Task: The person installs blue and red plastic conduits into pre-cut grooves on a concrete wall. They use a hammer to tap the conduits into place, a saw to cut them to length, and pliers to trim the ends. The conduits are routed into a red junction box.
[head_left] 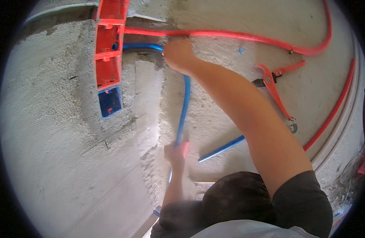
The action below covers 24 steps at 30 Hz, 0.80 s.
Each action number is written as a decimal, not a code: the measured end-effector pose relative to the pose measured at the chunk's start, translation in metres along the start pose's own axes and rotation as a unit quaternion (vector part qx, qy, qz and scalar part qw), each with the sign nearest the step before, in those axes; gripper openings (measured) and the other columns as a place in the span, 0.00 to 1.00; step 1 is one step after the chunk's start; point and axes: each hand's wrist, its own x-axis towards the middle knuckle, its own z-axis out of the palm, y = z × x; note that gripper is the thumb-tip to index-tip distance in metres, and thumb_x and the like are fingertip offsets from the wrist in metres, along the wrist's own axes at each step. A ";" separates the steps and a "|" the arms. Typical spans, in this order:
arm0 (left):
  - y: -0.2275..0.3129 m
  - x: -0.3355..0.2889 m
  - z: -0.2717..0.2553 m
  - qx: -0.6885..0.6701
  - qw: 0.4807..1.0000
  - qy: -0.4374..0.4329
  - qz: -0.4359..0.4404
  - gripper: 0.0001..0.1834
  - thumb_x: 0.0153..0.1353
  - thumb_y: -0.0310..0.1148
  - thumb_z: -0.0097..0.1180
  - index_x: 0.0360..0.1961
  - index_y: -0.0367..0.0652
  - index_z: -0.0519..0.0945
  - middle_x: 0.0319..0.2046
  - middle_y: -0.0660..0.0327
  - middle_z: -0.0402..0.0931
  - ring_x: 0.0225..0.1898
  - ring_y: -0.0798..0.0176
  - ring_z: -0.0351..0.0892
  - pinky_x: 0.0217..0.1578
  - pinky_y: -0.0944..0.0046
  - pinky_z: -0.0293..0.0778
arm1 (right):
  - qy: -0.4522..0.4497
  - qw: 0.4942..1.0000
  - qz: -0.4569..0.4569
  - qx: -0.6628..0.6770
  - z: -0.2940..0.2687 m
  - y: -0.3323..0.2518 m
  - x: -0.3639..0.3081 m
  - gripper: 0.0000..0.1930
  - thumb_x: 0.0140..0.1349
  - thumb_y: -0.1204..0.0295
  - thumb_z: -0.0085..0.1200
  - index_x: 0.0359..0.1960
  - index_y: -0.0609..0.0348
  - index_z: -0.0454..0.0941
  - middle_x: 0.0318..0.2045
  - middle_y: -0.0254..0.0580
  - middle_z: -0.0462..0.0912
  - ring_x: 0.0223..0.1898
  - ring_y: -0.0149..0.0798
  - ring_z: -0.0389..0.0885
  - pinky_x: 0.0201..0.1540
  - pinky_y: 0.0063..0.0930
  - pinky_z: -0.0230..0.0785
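A blue conduit pipe runs from the red wall boxes, bends sharply and comes back toward me. My right hand is closed around it at the bend, close to the wall. Nearer to me, my left hand is wrapped round the lower stretch of the same pipe; it looks slightly blurred. A small red piece shows beside the left hand, its kind unclear. The pipe's far end meets a red junction box in the column of boxes, with a blue box at the bottom.
A red pipe leaves the boxes and curves round at the far right. Red-handled pipe cutters lie on the floor right of my right arm. A loose blue pipe piece and another red pipe lie nearby. The rough wall stands left.
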 end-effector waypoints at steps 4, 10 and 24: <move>-0.021 0.000 0.008 -0.028 0.999 0.008 0.019 0.17 0.57 0.24 0.72 0.49 0.36 0.88 0.35 0.55 0.78 0.37 0.54 0.78 0.40 0.56 0.75 | 0.009 0.996 -0.022 -0.085 0.012 -0.011 -0.003 0.10 0.62 0.67 0.58 0.37 0.45 0.94 0.36 0.39 0.92 0.41 0.45 0.90 0.35 0.50 0.68; -0.049 0.005 0.002 -0.008 0.997 -0.054 0.048 0.16 0.64 0.24 0.62 0.53 0.35 0.87 0.39 0.51 0.79 0.44 0.50 0.79 0.48 0.53 0.76 | -0.163 0.981 0.019 -0.101 -0.003 -0.036 0.019 0.11 0.62 0.70 0.58 0.40 0.47 0.94 0.37 0.37 0.92 0.46 0.44 0.89 0.38 0.48 0.70; -0.056 0.002 0.008 -0.076 0.995 -0.037 0.047 0.18 0.63 0.21 0.59 0.54 0.37 0.86 0.37 0.53 0.79 0.39 0.52 0.80 0.42 0.55 0.76 | -0.105 0.992 0.007 -0.071 0.004 -0.024 0.012 0.09 0.61 0.69 0.60 0.34 0.52 0.93 0.36 0.43 0.92 0.44 0.50 0.89 0.42 0.51 0.76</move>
